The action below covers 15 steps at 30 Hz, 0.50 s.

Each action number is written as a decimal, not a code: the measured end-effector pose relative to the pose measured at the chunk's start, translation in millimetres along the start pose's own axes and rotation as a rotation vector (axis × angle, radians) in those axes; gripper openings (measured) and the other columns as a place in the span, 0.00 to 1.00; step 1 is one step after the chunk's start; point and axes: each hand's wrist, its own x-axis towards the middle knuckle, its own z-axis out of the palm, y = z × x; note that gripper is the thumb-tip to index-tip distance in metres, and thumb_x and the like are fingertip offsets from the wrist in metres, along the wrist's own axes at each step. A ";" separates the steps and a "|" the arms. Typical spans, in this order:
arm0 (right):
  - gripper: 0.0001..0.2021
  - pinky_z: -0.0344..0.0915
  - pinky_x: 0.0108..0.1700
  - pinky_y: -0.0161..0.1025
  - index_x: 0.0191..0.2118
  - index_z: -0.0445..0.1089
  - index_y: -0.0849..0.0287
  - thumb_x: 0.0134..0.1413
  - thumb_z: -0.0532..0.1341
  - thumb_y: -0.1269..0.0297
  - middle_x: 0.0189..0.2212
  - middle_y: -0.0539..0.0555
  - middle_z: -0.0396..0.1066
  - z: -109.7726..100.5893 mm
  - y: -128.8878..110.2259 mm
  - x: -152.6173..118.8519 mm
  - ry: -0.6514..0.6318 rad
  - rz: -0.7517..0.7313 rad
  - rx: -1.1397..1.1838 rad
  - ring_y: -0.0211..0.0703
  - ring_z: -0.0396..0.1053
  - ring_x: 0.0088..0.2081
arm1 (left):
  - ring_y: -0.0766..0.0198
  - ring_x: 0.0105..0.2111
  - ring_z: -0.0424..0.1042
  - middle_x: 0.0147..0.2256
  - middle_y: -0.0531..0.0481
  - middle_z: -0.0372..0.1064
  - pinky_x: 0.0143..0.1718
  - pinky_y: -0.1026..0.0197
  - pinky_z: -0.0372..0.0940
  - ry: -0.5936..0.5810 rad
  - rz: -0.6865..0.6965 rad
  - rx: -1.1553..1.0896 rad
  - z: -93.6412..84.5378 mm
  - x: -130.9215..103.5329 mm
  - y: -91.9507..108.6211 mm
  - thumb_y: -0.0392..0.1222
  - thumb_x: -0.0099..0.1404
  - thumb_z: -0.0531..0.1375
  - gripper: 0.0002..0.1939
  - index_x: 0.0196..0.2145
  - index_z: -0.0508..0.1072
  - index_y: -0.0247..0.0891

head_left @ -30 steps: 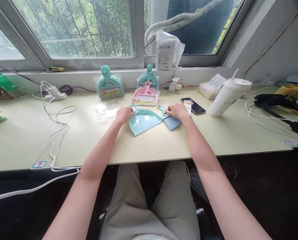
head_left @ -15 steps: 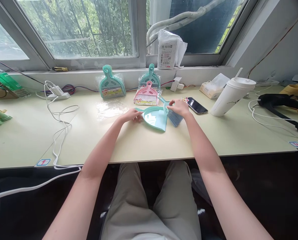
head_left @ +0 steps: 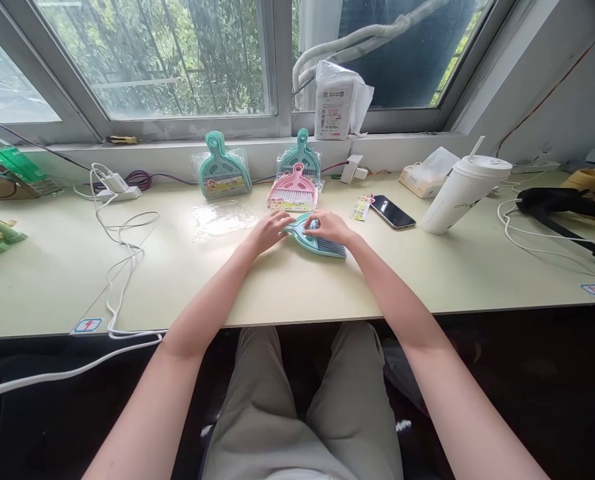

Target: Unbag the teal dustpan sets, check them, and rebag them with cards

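Note:
In the head view, a small mint-green dustpan (head_left: 301, 246) lies at mid-table with a matching hand brush (head_left: 331, 247) nested over it. The brush's grey-blue bristles point right, toward the pan's open edge. My left hand (head_left: 271, 231) is closed around the handle end at the left. With bent fingers, my right hand (head_left: 330, 227) grips the brush from above, covering part of its body. Just behind stand a pink brush-and-dustpan set (head_left: 293, 192) and a green set (head_left: 301, 151). Another wrapped green set (head_left: 222, 167) leans farther left. A printed card (head_left: 362, 207) lies to the right.
Clear plastic wrapping (head_left: 221, 220) lies left of my hands. Beyond it, a white cable (head_left: 126, 241) runs to a power strip (head_left: 119, 193). To the right are a phone (head_left: 393, 212), a tissue pack (head_left: 422, 177) and a tall white cup (head_left: 460, 193) with a straw.
My right hand has brought the brush leftward from beside the dustpan onto it. My left hand has shifted slightly right along the handle. The printed card is now uncovered.

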 end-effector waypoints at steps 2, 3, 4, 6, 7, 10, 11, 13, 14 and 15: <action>0.10 0.60 0.38 0.35 0.37 0.78 0.52 0.53 0.66 0.54 0.44 0.50 0.75 2.6 0.2 0.7 0.007 0.007 0.007 0.41 0.70 0.38 | 0.55 0.49 0.69 0.47 0.41 0.70 0.47 0.54 0.67 -0.045 0.079 0.080 0.7 2.0 10.6 0.29 0.67 0.54 0.16 0.49 0.72 0.38; 0.10 0.60 0.39 0.36 0.38 0.78 0.53 0.54 0.66 0.54 0.45 0.50 0.75 4.2 -0.2 1.0 0.015 0.014 0.005 0.41 0.71 0.39 | 0.56 0.49 0.68 0.47 0.40 0.70 0.46 0.55 0.67 -0.073 0.106 0.114 0.0 3.0 15.2 0.27 0.67 0.51 0.17 0.49 0.72 0.38; 0.10 0.60 0.39 0.36 0.38 0.77 0.53 0.55 0.65 0.54 0.45 0.51 0.75 6.0 -1.0 1.3 0.025 0.023 0.000 0.42 0.71 0.39 | 0.56 0.49 0.68 0.47 0.40 0.70 0.45 0.56 0.67 -0.100 0.123 0.140 -1.0 3.8 18.9 0.26 0.68 0.50 0.18 0.49 0.72 0.38; 0.11 0.60 0.40 0.36 0.38 0.77 0.54 0.57 0.64 0.53 0.46 0.52 0.74 10.1 -3.1 1.9 0.051 0.041 -0.019 0.44 0.71 0.42 | 0.55 0.50 0.67 0.49 0.39 0.69 0.46 0.56 0.66 -0.131 0.122 0.156 -3.4 4.7 22.7 0.27 0.68 0.49 0.18 0.50 0.72 0.38; 0.11 0.61 0.40 0.36 0.38 0.77 0.54 0.58 0.63 0.53 0.46 0.53 0.74 12.2 -4.2 2.2 0.065 0.050 -0.028 0.44 0.71 0.43 | 0.54 0.51 0.66 0.50 0.39 0.68 0.47 0.56 0.65 -0.135 0.111 0.150 -4.5 4.7 23.0 0.29 0.69 0.49 0.18 0.51 0.71 0.38; 0.11 0.61 0.41 0.37 0.38 0.76 0.55 0.58 0.63 0.54 0.47 0.53 0.75 17.5 -6.8 3.1 0.089 0.068 -0.033 0.45 0.71 0.43 | 0.53 0.52 0.65 0.50 0.38 0.68 0.51 0.54 0.63 -0.144 0.080 0.105 -6.7 3.6 20.5 0.30 0.69 0.48 0.18 0.51 0.71 0.39; 0.10 0.61 0.42 0.37 0.38 0.76 0.54 0.58 0.64 0.54 0.47 0.53 0.75 18.8 -7.2 3.4 0.090 0.070 -0.026 0.45 0.71 0.43 | 0.53 0.52 0.65 0.49 0.38 0.68 0.51 0.53 0.62 -0.156 0.067 0.081 -7.3 3.0 19.6 0.30 0.69 0.48 0.18 0.50 0.71 0.39; 0.10 0.61 0.42 0.37 0.38 0.76 0.54 0.57 0.64 0.54 0.46 0.52 0.75 20.3 -7.4 3.9 0.085 0.066 -0.004 0.43 0.71 0.41 | 0.53 0.50 0.66 0.47 0.38 0.69 0.49 0.54 0.63 -0.187 0.030 0.007 -8.5 1.4 18.7 0.30 0.68 0.47 0.17 0.47 0.72 0.38; 0.10 0.61 0.43 0.36 0.38 0.76 0.55 0.57 0.64 0.54 0.46 0.52 0.75 20.7 -7.2 4.1 0.082 0.061 0.008 0.43 0.71 0.41 | 0.54 0.49 0.66 0.45 0.38 0.69 0.48 0.55 0.64 -0.199 0.005 -0.041 -9.1 0.6 18.9 0.29 0.68 0.48 0.17 0.45 0.73 0.38; 0.10 0.61 0.42 0.36 0.38 0.76 0.55 0.57 0.64 0.55 0.46 0.52 0.75 20.8 -6.9 4.3 0.079 0.055 0.020 0.42 0.71 0.40 | 0.54 0.48 0.67 0.44 0.39 0.69 0.46 0.56 0.64 -0.204 -0.020 -0.090 -9.5 -0.1 19.4 0.29 0.67 0.48 0.16 0.44 0.73 0.39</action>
